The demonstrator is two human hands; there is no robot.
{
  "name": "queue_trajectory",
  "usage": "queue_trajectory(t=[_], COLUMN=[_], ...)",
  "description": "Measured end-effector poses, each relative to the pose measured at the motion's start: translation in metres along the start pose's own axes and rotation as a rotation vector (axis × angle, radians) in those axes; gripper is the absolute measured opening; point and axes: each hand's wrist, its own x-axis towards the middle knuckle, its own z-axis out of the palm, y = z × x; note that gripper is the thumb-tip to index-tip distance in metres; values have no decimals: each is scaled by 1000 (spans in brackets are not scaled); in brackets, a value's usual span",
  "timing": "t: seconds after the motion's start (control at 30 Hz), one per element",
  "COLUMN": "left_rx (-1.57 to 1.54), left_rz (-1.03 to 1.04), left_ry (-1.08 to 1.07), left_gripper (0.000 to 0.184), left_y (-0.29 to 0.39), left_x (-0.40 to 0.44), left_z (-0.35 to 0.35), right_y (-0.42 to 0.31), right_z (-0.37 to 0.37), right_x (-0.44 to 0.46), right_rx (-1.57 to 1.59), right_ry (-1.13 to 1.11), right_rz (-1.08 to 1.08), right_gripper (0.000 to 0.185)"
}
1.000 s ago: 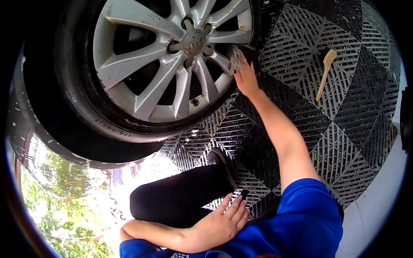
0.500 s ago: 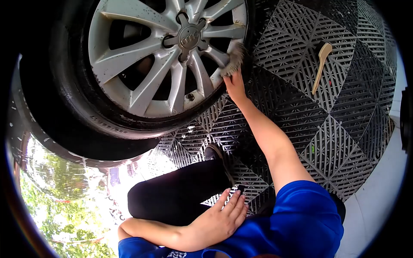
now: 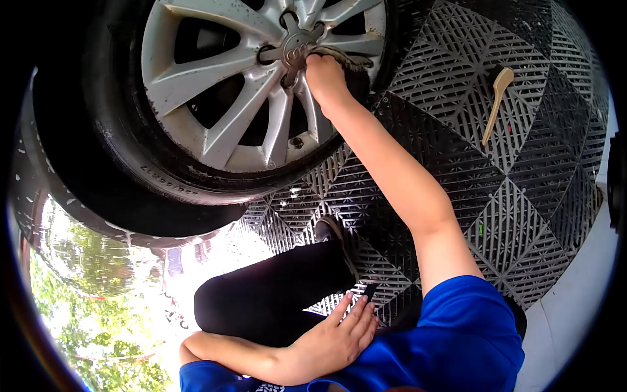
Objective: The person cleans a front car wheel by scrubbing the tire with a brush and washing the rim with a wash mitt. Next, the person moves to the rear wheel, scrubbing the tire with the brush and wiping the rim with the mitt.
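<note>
A silver alloy wheel [image 3: 245,124] in a black tire [image 3: 124,137] fills the upper left. My right hand [image 3: 326,81] is closed round a grey furry scrubber [image 3: 353,60], held against the spokes just right of the round center cap [image 3: 295,49]. Part of the scrubber is hidden behind my fingers. Near the bottom, my left hand [image 3: 336,343] lies flat with its fingers apart, beside my dark-trousered leg [image 3: 268,294], and holds nothing.
On the black and grey slatted floor tiles [image 3: 450,157] at the right lies a brush with a light wooden handle [image 3: 498,101]. Glossy car bodywork [image 3: 91,245] curves below the tire at the left. My shoe [image 3: 330,230] stands beneath the wheel.
My right hand has moved with the scrubber from the rim's lower right edge inward to the spokes near the center cap. My left hand has stayed in place.
</note>
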Motion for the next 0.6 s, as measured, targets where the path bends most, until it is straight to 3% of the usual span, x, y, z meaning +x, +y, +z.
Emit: queue_trajectory(t=[0.03, 0.1, 0.17, 0.23, 0.3, 0.37, 0.43, 0.47, 0.6], left_rx=[13, -5, -7, -24, -35, -62, -57, -75, -77], left_rz=[-3, -11, -24, -29, -31, -33, -35, -25, -19], left_ry=[2, -10, -3, -13, -6, 6, -21, -39, -30], left_gripper=[46, 45, 45, 45, 45, 45, 45, 45, 45], left_y=[0, -2, -3, -3, -1, -1, -5, -8, -11], left_x=[-2, -4, -3, -4, -6, -5, -4, -3, 0], left_z=[-2, -4, -4, -4, 5, 9, 2, -1, -3], right_y=[0, -19, 41, 53, 65, 35, 0, 28, 51], right_z=[-7, -59, -48, -82, -60, -53, -52, -24, -55], right_x=[0, 2, 73, 72, 76, 38, -9, -11, 3], right_rx=[1, 505, 1056, 1272, 1123, 626, -43, -158, -371], right_ry=[-6, -222, -197, -277, -238, -295, -291, 32, -133], right_rz=[13, 311, 525, 548, 518, 351, -93, -429, -431], right_gripper=[47, 43, 39, 32, 30, 28, 28, 32, 34])
